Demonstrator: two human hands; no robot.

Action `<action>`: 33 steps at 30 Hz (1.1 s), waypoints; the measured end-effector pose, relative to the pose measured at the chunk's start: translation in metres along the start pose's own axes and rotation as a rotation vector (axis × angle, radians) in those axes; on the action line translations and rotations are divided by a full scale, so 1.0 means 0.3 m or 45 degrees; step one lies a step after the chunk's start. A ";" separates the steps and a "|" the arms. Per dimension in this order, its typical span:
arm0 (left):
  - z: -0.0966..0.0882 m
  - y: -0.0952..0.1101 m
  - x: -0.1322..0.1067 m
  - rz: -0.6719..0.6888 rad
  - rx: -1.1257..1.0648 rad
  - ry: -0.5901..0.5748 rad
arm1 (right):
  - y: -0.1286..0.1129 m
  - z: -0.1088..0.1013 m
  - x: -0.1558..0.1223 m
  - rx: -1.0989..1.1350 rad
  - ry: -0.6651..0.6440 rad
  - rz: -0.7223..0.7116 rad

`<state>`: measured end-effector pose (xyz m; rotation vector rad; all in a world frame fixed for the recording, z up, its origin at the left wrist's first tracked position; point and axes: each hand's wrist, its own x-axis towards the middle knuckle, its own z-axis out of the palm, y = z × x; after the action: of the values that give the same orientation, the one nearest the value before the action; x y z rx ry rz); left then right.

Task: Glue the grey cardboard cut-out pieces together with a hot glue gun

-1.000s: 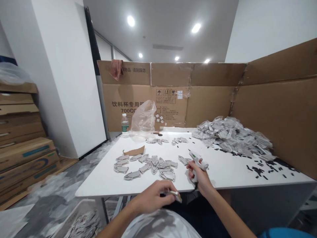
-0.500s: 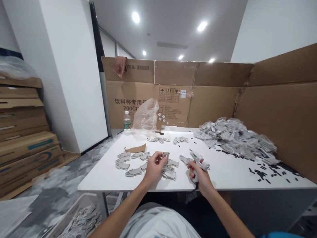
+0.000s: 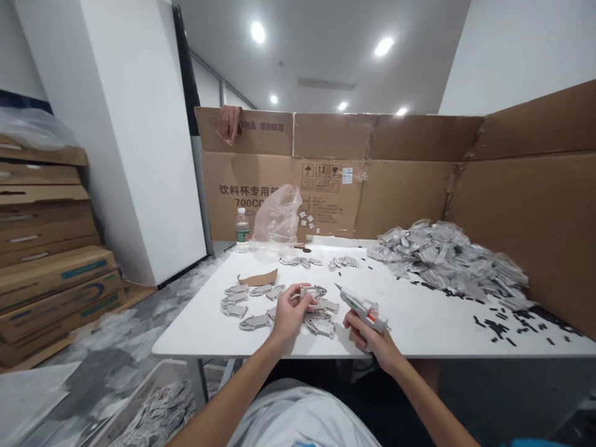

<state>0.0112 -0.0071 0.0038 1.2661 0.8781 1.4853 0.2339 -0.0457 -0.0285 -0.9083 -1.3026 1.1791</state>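
Note:
My left hand (image 3: 291, 310) pinches a flat grey fish-shaped piece (image 3: 315, 290), held just above others like it. In my right hand (image 3: 367, 335) is a white glue gun (image 3: 363, 307), its nozzle pointing up and left, a short gap away from the held piece. Beneath and beside my left hand lie more grey pieces (image 3: 320, 324), some overlapping. Several similar pieces (image 3: 234, 301) spread over the white table (image 3: 195, 329) to the left, near a torn strip of brown cardboard (image 3: 259, 279). My fingers partly cover the held piece.
Plastic-wrapped packets (image 3: 433, 254) form a heap at the right, with small black strips (image 3: 498, 329) scattered before it. A bottle (image 3: 243, 230) and a clear plastic bag (image 3: 278, 217) stand at the back against a cardboard wall (image 3: 405, 192). A bin (image 3: 125, 403) of pieces sits below left.
The glue gun has moved left, closer to my left hand. The piece in my left hand has turned, so more of its outline shows to the right.

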 end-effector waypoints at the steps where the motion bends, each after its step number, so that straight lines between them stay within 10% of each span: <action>1: -0.002 -0.003 0.001 0.014 0.021 -0.001 | -0.005 0.003 -0.003 -0.028 -0.007 -0.004; 9: -0.015 -0.017 0.006 0.041 0.144 0.135 | -0.023 0.003 -0.009 -0.173 -0.111 -0.016; 24: 0.015 0.018 -0.008 0.004 0.019 -0.043 | 0.036 -0.022 -0.001 -0.229 -0.176 -0.032; 33: 0.006 0.001 -0.003 0.057 0.052 -0.065 | 0.037 0.006 0.004 -0.290 0.000 0.022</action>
<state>0.0129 -0.0081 0.0041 1.3557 0.8552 1.4703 0.2307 -0.0424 -0.0388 -1.0850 -1.4523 1.0575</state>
